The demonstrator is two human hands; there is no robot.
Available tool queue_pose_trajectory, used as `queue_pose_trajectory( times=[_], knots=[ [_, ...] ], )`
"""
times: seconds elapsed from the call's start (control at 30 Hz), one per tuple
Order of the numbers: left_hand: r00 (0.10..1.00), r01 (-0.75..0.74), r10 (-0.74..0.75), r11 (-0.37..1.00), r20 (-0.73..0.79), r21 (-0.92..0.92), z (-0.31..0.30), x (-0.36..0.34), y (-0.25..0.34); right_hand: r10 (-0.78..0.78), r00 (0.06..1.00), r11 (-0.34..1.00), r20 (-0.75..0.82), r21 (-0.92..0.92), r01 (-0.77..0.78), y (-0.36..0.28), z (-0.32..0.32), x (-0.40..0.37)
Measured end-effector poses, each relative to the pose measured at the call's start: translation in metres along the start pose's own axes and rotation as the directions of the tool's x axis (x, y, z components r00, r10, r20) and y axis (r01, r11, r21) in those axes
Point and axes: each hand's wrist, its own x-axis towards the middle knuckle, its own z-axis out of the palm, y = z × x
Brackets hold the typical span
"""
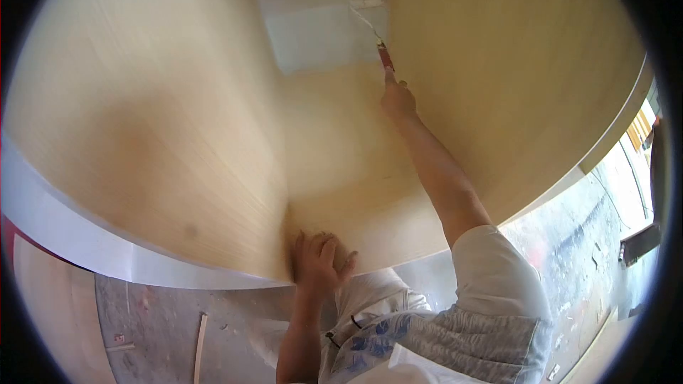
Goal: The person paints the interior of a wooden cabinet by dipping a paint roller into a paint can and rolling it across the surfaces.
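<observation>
My right hand [398, 98] reaches deep into a wooden cabinet and is closed round the red handle of a paint roller [385, 55]. The roller's pale sleeve [367, 3] lies against a white-painted area [313, 35] at the far end of the cabinet's inner panel [334, 121]. Bare light wood lies between that paint and me. My left hand [321, 259] rests on the near edge of the same panel, by the corner with the left wall [156, 121]. Its fingers are spread and it holds nothing.
The right wooden wall [512, 78] rises close beside my right arm. White edging [163, 264] runs along the cabinet's near rim. On the stained floor [569, 242] lie a thin wood strip [201, 345] and small scraps. A dark block-like object [640, 244] is at the far right.
</observation>
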Motion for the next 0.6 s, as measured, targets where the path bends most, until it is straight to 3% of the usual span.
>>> queue_pose_trajectory(
  times=[0.07, 0.13, 0.23, 0.27, 0.33, 0.43, 0.6],
  knots=[
    [1.0, -0.008, 0.008, 1.0, 0.002, 0.016, 0.001, 0.002, 0.0, -0.004, 0.998, 0.998, -0.063, -0.058, 0.0, 0.0, -0.008, 0.017],
    [1.0, -0.008, 0.008, 1.0, 0.018, 0.002, 0.005, 0.0, -0.001, -0.119, 0.961, 0.992, -0.249, 0.005, 0.125, -0.017, -0.045, 0.038],
    [1.0, -0.021, 0.021, 1.0, -0.001, -0.02, 0.007, 0.004, 0.001, -0.169, 0.91, 0.985, -0.377, -0.09, 0.146, -0.046, -0.106, 0.103],
    [1.0, -0.022, 0.022, 1.0, -0.002, -0.014, 0.007, 0.005, 0.001, -0.192, 0.893, 0.98, -0.408, -0.038, 0.193, -0.05, -0.127, 0.14],
    [1.0, 0.005, -0.005, 0.999, 0.003, -0.032, 0.007, 0.009, 0.004, -0.211, 0.925, 0.977, -0.317, -0.032, 0.212, -0.064, -0.174, 0.184],
    [0.997, 0.069, -0.071, 0.995, -0.02, -0.078, 0.017, 0.003, 0.005, -0.22, 0.923, 0.973, -0.316, -0.14, 0.184, -0.064, -0.174, 0.176],
    [0.999, 0.033, -0.033, 0.999, 0.021, -0.024, 0.002, 0.01, 0.013, -0.246, 0.91, 0.93, -0.333, -0.347, 0.124, -0.083, -0.147, 0.073]
  ],
)
